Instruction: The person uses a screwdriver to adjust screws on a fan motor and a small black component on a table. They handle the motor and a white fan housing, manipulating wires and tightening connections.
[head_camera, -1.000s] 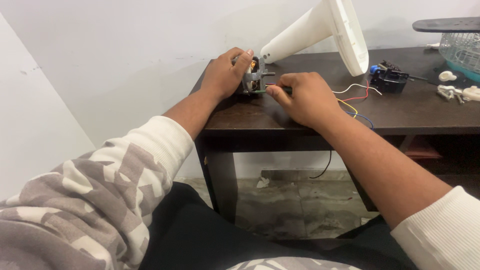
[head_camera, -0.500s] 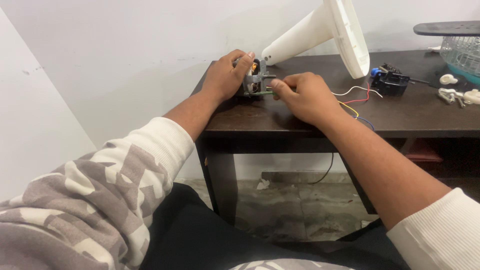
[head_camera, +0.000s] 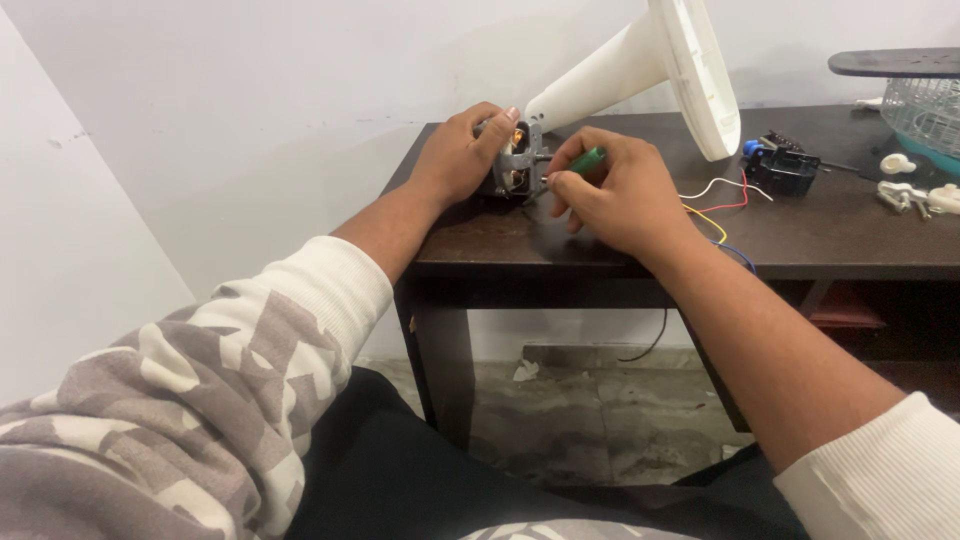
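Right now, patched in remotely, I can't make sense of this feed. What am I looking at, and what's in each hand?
This is one view, from a camera on the person's head, looking down at their own arms. The left hand grips a small metal motor on a dark wooden table. The right hand holds a green-handled tool, probably a screwdriver, against the motor. A white cone-shaped stand lies tilted behind. To the right lie coloured wires, a black switch block and a mesh grille.

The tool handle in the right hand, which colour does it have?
Green: the tool handle shows between the fingers of the right hand, seen in the head view.
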